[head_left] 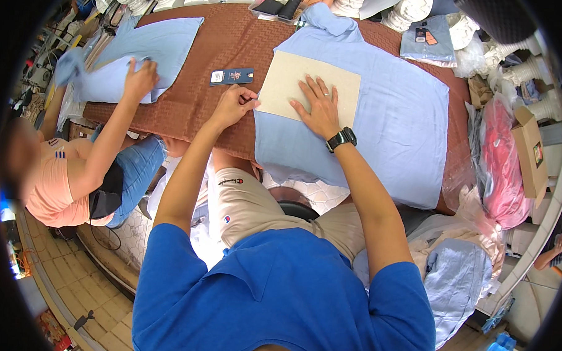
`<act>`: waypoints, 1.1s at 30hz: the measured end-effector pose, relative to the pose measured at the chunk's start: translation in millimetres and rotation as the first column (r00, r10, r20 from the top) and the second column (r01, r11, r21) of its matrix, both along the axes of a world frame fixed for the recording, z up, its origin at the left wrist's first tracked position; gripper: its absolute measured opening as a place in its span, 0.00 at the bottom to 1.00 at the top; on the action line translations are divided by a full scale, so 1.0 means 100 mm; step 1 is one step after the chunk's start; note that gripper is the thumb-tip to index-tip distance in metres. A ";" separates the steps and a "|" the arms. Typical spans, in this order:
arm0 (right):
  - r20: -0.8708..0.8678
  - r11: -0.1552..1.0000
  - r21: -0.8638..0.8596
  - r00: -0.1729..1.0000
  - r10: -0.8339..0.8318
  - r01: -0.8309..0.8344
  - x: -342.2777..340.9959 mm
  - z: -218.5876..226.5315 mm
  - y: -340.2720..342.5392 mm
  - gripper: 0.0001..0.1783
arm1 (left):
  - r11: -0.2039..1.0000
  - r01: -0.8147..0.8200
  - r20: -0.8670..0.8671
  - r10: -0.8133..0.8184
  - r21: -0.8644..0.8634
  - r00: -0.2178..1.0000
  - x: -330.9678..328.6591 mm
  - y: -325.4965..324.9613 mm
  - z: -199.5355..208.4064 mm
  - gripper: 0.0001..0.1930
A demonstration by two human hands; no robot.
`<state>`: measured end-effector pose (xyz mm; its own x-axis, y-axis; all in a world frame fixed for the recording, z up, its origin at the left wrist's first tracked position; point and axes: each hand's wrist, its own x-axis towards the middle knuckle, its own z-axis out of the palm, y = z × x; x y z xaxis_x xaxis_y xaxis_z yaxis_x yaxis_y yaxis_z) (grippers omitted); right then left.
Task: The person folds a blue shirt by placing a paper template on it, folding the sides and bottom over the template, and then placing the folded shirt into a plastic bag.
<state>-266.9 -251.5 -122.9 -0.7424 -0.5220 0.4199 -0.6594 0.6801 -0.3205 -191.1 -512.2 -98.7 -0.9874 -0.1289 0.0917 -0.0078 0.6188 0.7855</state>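
Observation:
A light blue shirt (pixel 394 117) lies spread on the table in front of me. On its left part rests a beige cardboard sheet (pixel 281 82), roughly square. My right hand (pixel 318 109), with a dark watch at the wrist, presses flat on the sheet, fingers spread. At the sheet's left edge, my left hand (pixel 234 106) is closed in a pinch, its fingertips against the edge of sheet and shirt. What sits between those fingertips is too small to make out. Just beyond my left hand lies a dark blue hang tag (pixel 232 76) with a white label.
A brown patterned cloth (pixel 218 37) covers the table. At left, a co-worker's hand (pixel 141 79) handles another light blue garment (pixel 168 45). A folded, tagged shirt (pixel 431 47) lies far right, near white balusters (pixel 417 10). Bagged red fabric (pixel 504 165) and an open carton (pixel 529 150) stand at right.

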 end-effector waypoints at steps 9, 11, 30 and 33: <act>-0.023 1.000 0.016 1.000 0.008 -0.008 -0.01 0.00 -0.01 0.33 | 1.000 0.023 -0.031 -0.023 0.020 0.999 -0.03 -0.09 -0.10 0.08; -0.031 1.000 0.019 1.000 0.005 -0.004 -0.01 0.01 0.00 0.33 | 0.999 0.035 -0.028 -0.034 0.019 0.999 -0.03 -0.10 -0.10 0.08; -0.031 1.000 0.011 1.000 -0.006 0.007 0.02 0.01 -0.02 0.33 | 0.996 0.037 0.060 -0.042 0.075 0.997 0.00 -0.09 -0.07 0.13; -0.030 1.000 0.010 1.000 -0.007 0.007 0.02 0.01 -0.02 0.33 | 0.998 0.066 -0.007 -0.066 0.001 0.998 0.02 -0.08 -0.04 0.17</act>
